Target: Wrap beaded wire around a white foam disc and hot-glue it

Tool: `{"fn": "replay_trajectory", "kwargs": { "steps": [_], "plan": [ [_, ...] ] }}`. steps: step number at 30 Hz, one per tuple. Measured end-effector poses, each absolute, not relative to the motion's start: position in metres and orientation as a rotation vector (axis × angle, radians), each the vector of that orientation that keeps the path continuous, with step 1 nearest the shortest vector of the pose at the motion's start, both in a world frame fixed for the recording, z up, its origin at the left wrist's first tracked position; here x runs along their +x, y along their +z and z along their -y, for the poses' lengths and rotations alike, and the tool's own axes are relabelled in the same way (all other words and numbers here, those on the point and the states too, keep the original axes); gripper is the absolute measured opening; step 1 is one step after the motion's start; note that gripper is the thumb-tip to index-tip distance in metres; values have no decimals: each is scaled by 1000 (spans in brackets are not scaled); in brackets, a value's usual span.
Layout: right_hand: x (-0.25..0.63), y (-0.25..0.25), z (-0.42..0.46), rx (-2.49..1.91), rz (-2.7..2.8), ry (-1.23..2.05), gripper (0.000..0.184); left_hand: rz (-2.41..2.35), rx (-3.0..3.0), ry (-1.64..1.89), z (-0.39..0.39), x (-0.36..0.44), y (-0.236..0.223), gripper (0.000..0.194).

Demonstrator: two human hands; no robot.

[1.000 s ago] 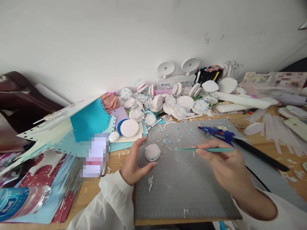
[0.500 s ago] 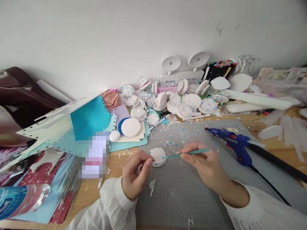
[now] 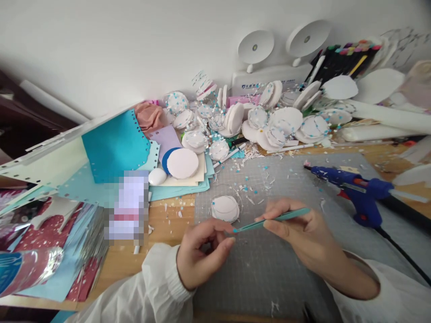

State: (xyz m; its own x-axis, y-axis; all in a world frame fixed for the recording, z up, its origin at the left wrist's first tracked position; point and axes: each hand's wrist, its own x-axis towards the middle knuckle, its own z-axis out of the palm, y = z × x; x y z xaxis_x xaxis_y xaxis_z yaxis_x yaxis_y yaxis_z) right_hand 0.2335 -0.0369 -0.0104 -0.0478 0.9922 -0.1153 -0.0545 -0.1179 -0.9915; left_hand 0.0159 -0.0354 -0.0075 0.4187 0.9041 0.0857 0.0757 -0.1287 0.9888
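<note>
My right hand (image 3: 299, 229) grips teal tweezers (image 3: 286, 216) that point left. At their tip sits a tiny blue piece (image 3: 235, 230), close against the index fingertip of my left hand (image 3: 205, 253); whether it touches the skin I cannot tell. My left thumb and index finger are apart, the other fingers curled. Just beyond that hand, a white disc (image 3: 225, 208) with thin wire around it and a blue speck at its left edge lies on the grey cutting mat (image 3: 262, 273).
A blue hot glue gun (image 3: 357, 190) rests at right, its cable running forward. Wire-wrapped white discs (image 3: 286, 120) are heaped along the back. To the left lie coloured sheets (image 3: 114, 148), paper stacks and a plastic bottle (image 3: 30, 269). A two-headed lamp (image 3: 269, 76) stands by the wall.
The tweezers have come away from the disc, and their tip is now at my left index finger. My left hand has left the disc's edge. The view has shifted and looks closer.
</note>
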Motion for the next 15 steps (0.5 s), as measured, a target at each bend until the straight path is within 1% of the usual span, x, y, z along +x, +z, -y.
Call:
{"fn": "replay_trajectory", "kwargs": {
  "steps": [2,9,15],
  "plan": [
    [233,-10,37,-1238,1174,1342,9,-925,1580,920,35,16,-7,12],
    [235,-12,38,-1248,1178,1334,8,-1001,1730,948,32,17,-5,14],
    [236,-12,38,-1266,1179,1321,10,-997,1810,957,32,17,-5,13]
  ]
}}
